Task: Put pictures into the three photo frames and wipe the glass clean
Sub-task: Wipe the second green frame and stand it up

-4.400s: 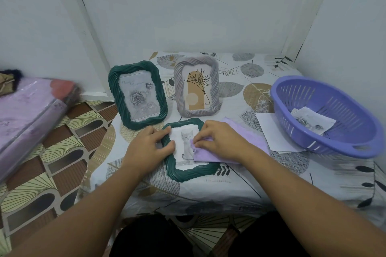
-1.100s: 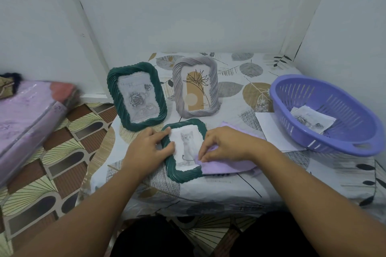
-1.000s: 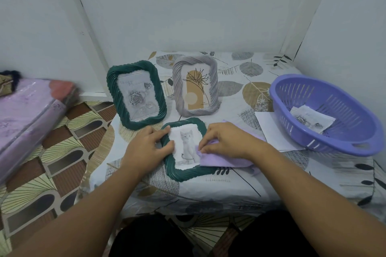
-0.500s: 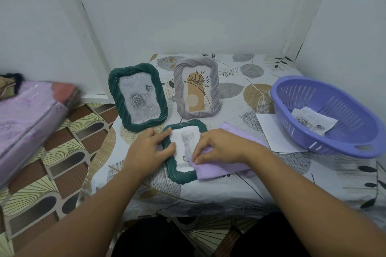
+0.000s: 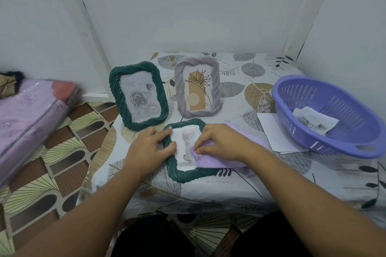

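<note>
A green frame with a kitten picture (image 5: 183, 173) lies flat near the table's front edge. My left hand (image 5: 150, 148) rests on its left rim, thumb and fingers curled on the border. My right hand (image 5: 219, 144) presses a lilac cloth (image 5: 215, 161) onto the right half of the glass, fingers bent into the cloth. Behind stand a green frame with a rose picture (image 5: 139, 96) and a grey frame with a plant picture (image 5: 198, 87), both upright.
A purple basket (image 5: 355, 144) at the right holds a loose rose picture (image 5: 313, 120). White sheets (image 5: 273, 131) lie beside it. The table (image 5: 229, 190) has a leaf-patterned cover and walls behind and to the right. A wrapped lilac bundle (image 5: 25, 119) lies on the floor, left.
My right hand keeps rubbing the cloth back and forth over the kitten frame's glass, shifting slightly left and right. My left hand stays on the frame's left rim.
</note>
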Tool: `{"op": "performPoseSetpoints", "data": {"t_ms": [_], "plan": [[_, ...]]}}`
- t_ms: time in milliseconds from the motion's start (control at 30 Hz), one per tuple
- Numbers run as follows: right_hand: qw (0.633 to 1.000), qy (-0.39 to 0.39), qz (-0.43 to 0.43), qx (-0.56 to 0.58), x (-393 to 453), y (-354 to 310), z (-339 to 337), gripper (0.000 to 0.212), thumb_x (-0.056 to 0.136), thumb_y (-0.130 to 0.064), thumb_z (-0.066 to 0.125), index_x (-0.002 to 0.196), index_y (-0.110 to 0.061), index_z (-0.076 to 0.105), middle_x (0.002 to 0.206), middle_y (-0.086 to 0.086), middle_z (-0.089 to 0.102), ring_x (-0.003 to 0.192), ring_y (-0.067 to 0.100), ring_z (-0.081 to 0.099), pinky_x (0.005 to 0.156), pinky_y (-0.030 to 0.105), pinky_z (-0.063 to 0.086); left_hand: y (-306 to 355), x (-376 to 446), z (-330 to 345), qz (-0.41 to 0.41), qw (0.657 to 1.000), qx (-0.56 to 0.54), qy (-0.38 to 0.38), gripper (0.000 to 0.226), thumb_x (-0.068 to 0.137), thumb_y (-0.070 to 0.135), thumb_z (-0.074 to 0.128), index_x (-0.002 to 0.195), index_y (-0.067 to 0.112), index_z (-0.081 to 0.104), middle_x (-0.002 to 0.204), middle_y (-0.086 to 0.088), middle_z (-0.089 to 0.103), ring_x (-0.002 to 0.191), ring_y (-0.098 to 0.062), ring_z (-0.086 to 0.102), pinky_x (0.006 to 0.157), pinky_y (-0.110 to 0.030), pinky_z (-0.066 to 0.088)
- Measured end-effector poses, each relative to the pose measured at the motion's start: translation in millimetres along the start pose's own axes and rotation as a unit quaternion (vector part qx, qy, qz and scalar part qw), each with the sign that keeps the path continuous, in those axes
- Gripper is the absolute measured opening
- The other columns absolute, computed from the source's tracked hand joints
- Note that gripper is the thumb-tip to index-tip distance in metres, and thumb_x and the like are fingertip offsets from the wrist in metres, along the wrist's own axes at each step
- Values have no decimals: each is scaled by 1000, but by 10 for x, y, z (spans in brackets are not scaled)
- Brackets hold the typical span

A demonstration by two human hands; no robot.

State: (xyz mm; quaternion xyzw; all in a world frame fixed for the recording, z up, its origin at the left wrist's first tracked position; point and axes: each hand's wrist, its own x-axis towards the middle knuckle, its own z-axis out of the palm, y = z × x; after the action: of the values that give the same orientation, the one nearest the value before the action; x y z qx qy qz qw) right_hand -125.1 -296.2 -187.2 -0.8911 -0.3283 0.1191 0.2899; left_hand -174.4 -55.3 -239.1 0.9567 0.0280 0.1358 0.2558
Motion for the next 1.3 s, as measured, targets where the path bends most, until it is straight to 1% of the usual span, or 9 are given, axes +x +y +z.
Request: {"op": "performPoseSetpoints", "data": {"t_ms": [67, 200, 367, 500, 700, 867, 1033, 1200, 1300], "plan": [[1000, 10, -5, 11, 2, -45, 43, 9, 87, -31, 78, 95, -31, 82, 95, -9, 64, 91, 3, 59, 91, 31, 48, 4, -1, 5, 2, 1000, 0, 2, 54, 87, 54, 66, 138, 38, 60, 92, 13, 48, 93, -8, 48, 79, -30, 43], [995, -101, -2, 16, -51, -9, -125, 10, 86, -28, 79, 95, -30, 82, 89, -16, 67, 89, -4, 60, 86, 18, 47, -17, 8, 7, 2, 1000, -3, -1, 54, 87, 53, 66, 138, 38, 60, 94, 12, 49, 94, -9, 49, 80, -31, 44], [1000, 13, 1, 4, 12, 3, 3, 10, 86, -31, 79, 96, -31, 82, 96, -8, 65, 92, 5, 60, 91, 32, 48, -10, 8, 9, 2, 1000, 1, 0, 54, 87, 54, 66, 139, 39, 59, 94, 13, 49, 94, -9, 49, 81, -32, 45], [996, -85, -10, 36, -73, 10, -77, 10, 87, -31, 79, 96, -33, 82, 94, -11, 65, 92, 0, 60, 88, 20, 46, -17, 7, 10, 5, 1000, -1, 3, 53, 88, 53, 67, 138, 38, 60, 94, 12, 50, 94, -8, 48, 80, -31, 45], [999, 34, -9, 23, 40, -29, 134, 10, 88, -36, 77, 97, -34, 81, 96, -10, 63, 92, 3, 58, 91, 36, 49, -9, 6, 14, 2, 1000, 3, 1, 56, 85, 59, 63, 138, 39, 60, 95, 12, 50, 95, -7, 47, 82, -31, 44], [996, -82, -25, 39, 6, -37, -4, 10, 86, -33, 80, 96, -33, 82, 97, -6, 67, 94, 4, 61, 93, 30, 48, -17, 9, 17, 3, 1000, 1, -4, 62, 82, 65, 57, 138, 40, 59, 95, 13, 49, 95, -7, 48, 82, -31, 45], [999, 36, -21, 28, 120, -48, 153, 10, 87, -35, 77, 97, -34, 81, 95, -9, 64, 93, 4, 59, 91, 39, 50, -24, 8, 7, 1, 1000, 4, -6, 71, 75, 72, 47, 137, 40, 60, 92, 13, 48, 93, -7, 48, 81, -33, 46], [994, -91, -31, 54, 6, -41, 21, 11, 86, -33, 80, 96, -34, 82, 97, -8, 67, 94, 3, 61, 93, 29, 49, -28, 7, 12, 3, 1000, -5, -4, 65, 78, 68, 52, 137, 40, 61, 94, 13, 50, 94, -6, 48, 82, -31, 46], [999, -24, -16, 45, 54, -3, 39, 11, 86, -34, 79, 97, -34, 82, 96, -9, 66, 93, 2, 59, 92, 30, 49, -23, 10, 16, 4, 1000, 0, -4, 61, 81, 63, 57, 137, 39, 61, 95, 12, 50, 94, -6, 48, 82, -31, 45]]}}
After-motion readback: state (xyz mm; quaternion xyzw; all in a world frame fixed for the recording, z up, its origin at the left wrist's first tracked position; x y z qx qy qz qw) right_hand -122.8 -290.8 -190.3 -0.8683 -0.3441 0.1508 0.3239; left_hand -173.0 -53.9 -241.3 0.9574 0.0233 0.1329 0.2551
